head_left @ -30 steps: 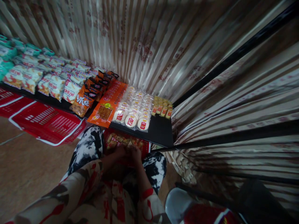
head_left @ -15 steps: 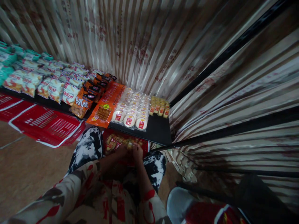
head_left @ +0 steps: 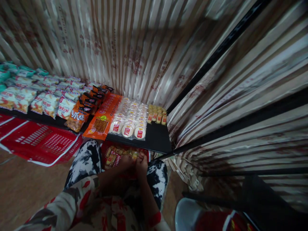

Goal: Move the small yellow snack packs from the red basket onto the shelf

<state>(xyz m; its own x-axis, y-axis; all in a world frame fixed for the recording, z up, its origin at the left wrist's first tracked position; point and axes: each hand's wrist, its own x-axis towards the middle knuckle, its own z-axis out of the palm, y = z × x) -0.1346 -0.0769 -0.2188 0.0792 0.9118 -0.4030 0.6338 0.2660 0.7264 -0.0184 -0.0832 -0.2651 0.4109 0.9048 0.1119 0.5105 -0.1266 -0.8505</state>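
Note:
Both my hands are low between my knees, over a red basket (head_left: 117, 159) that holds several small yellow-wrapped snack packets (head_left: 112, 156). My left hand (head_left: 126, 161) and my right hand (head_left: 141, 161) are close together with fingers closed on a small yellow snack packet (head_left: 134, 155). Its details are too dark to make out. Just beyond the hands, on a black shelf (head_left: 156, 136), small yellow packets (head_left: 158, 117) stand in short rows. Beside them lie rows of round white crackers in clear wrap (head_left: 127, 128).
Left along the shelf are an orange snack bag (head_left: 101, 123), smaller orange-brown bags (head_left: 78, 117) and several white bags (head_left: 50, 104). Another red basket (head_left: 45, 138) sits below. A striped curtain (head_left: 134, 48) hangs behind, with black poles (head_left: 216, 136) on the right. A grey stool (head_left: 186, 210) is at lower right.
The view has shifted, so the shelf and its goods appear lower and further left. My hands remain together over the basket, both still around the small yellow packet.

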